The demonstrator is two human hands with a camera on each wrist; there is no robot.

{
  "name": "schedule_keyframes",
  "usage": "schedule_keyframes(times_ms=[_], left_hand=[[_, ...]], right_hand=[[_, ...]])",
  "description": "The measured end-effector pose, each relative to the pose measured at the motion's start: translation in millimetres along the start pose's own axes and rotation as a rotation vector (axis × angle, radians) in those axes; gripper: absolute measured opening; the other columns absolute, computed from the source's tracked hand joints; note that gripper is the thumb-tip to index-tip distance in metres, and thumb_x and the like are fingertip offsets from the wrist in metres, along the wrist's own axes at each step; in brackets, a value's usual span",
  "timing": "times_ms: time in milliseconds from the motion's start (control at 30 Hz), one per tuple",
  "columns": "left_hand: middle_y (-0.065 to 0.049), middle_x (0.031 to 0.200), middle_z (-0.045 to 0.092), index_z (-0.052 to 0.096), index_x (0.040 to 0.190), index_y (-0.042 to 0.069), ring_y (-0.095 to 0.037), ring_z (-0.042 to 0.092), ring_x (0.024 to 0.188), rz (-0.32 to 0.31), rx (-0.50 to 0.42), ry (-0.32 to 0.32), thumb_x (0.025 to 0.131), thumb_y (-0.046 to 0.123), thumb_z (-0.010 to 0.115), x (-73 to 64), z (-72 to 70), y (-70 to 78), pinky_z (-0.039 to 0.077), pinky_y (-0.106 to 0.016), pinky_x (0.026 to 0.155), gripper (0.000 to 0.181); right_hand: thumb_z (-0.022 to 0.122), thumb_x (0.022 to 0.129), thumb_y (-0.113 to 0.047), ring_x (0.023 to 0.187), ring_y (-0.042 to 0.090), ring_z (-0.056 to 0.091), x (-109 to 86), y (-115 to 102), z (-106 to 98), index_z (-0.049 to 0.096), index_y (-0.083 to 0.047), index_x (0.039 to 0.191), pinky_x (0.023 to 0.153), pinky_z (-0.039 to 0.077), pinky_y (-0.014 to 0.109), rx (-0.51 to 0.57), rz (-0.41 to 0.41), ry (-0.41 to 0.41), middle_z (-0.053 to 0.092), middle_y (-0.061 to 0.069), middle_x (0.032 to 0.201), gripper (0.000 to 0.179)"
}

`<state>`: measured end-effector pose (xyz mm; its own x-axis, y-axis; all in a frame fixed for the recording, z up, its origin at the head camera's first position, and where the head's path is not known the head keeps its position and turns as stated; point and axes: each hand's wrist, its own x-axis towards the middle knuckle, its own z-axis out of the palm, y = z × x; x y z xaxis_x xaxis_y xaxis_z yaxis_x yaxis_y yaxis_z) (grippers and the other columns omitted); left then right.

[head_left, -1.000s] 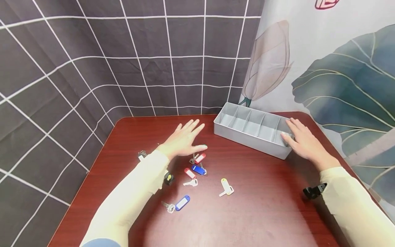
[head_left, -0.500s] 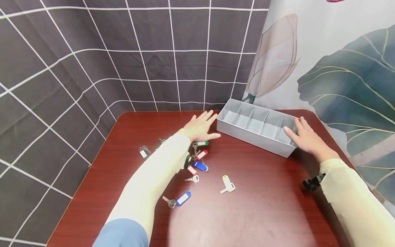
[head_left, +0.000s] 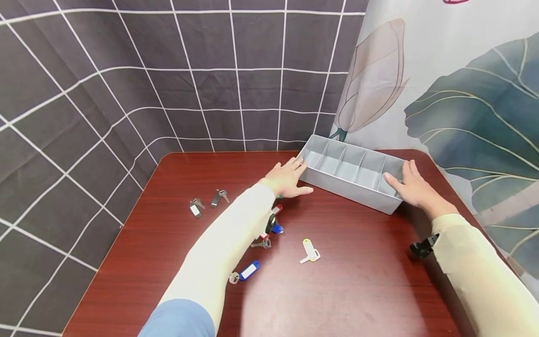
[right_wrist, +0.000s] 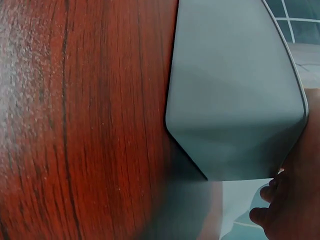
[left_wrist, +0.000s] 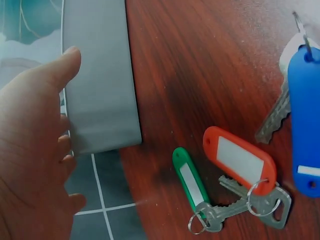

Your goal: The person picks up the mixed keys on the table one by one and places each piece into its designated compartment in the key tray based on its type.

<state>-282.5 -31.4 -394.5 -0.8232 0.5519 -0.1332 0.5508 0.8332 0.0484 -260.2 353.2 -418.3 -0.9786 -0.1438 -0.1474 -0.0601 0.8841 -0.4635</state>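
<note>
A long grey divided box stands at the back right of the table. My left hand is at its left end, fingertips right at the rim, thumb stretched across the front side. At the right end, my right hand lies with its thumb over the rim and its fingers along the end. Both hands look relaxed. In the left wrist view, a green key tag, a red key tag and a blue key tag lie with their keys near the box. The left forearm partly covers these in the head view.
A yellow-tagged key lies mid-table, and a blue-tagged key nearer the front. Two dark-tagged keys, one a black tag, lie at the left. A gridded dark curtain hangs behind the red-brown table.
My left hand has moved right and back, from above the keys to the left end of the box. My right hand stays at the right end. The view has tilted slightly.
</note>
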Motion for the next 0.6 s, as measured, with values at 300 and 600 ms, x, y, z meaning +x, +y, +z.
schedule_keyframes(times_ms=[300, 600], left_hand=[[0.000, 0.159, 0.020, 0.023, 0.154, 0.018, -0.020, 0.010, 0.147, 0.005, 0.052, 0.050, 0.088, 0.070, 0.041, -10.9, 8.2, 3.0, 0.011, -0.049, 0.115, 0.086], [-0.001, 0.158, 0.023, 0.025, 0.153, 0.017, -0.021, 0.012, 0.146, 0.036, 0.083, 0.090, 0.088, 0.071, 0.042, -34.6, 13.5, 7.5, 0.011, -0.048, 0.116, 0.087]], right_hand=[[0.031, 0.095, -0.064, 0.137, 0.043, -0.024, 4.3, 2, -1, -0.027, 0.004, 0.141, 0.108, -0.002, 0.063, -0.011, -0.008, -0.002, -0.033, 0.025, 0.147, 0.101], [0.032, 0.096, -0.063, 0.137, 0.046, -0.020, 6.2, -1, -2, -0.026, 0.008, 0.140, 0.109, -0.004, 0.061, -0.019, -0.036, -0.012, -0.030, 0.029, 0.147, 0.101]])
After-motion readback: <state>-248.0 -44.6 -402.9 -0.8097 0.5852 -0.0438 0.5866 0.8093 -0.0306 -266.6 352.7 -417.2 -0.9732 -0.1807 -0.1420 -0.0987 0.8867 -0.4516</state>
